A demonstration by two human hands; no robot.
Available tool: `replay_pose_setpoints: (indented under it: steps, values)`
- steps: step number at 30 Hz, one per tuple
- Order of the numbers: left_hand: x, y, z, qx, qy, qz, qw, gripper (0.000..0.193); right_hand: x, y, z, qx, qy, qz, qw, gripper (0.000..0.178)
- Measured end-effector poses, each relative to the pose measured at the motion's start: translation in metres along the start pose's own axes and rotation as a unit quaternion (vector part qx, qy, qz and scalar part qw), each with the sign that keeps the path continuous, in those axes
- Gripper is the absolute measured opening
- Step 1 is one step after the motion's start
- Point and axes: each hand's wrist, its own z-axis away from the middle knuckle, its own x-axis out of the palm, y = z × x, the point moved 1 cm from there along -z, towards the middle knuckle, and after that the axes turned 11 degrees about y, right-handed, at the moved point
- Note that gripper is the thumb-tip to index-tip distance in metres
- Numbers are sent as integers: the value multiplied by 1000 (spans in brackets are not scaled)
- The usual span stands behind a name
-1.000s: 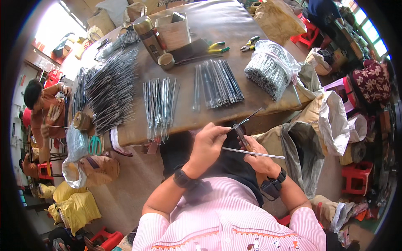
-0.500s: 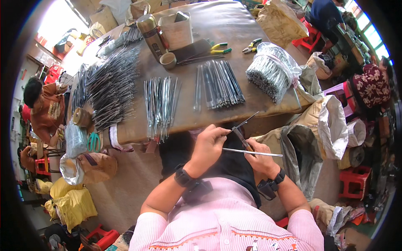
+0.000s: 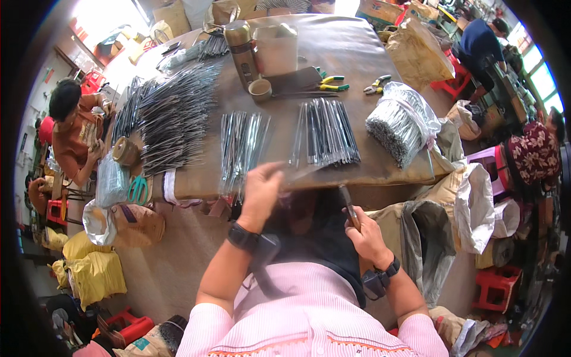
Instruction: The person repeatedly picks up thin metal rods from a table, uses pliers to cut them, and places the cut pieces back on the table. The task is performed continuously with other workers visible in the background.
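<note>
My left hand (image 3: 260, 191) hovers over the table's front edge, beside a row of silver metal strips (image 3: 241, 138). Its fingers are pinched, and a thin metal strip (image 3: 312, 176), smeared by motion, sticks out to the right. In my right hand (image 3: 367, 239), held low in front of the table, is a wooden-handled tool (image 3: 354, 218) with a flat metal blade pointing up and away; its exact kind is unclear. A second row of darker metal strips (image 3: 326, 134) lies on the table ahead, between my two hands.
A large heap of dark strips (image 3: 178, 116), teal scissors (image 3: 138, 190) and a tape roll (image 3: 125, 151) lie left. A thermos (image 3: 241, 56), a cup (image 3: 260, 90) and pliers (image 3: 377, 84) stand or lie farther back. At right is a wrapped strip bundle (image 3: 401, 122); open sacks (image 3: 425, 238) stand below.
My left hand has moved left and forward, away from the tool. The long silver strip at my right hand no longer shows there. My right hand still grips the tool.
</note>
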Motion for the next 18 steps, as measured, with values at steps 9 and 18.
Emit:
replay_pose_setpoints:
  steps: [9, 18]
  values:
    - [1, -15, -15, 218, 88, -310, 921, 41, 3, 14, 16, 84, 35, -219, 971, 33]
    - [60, -1, -36, 190, 69, -520, 830, 31, 11, 11, 31, 107, 32, -247, 962, 30]
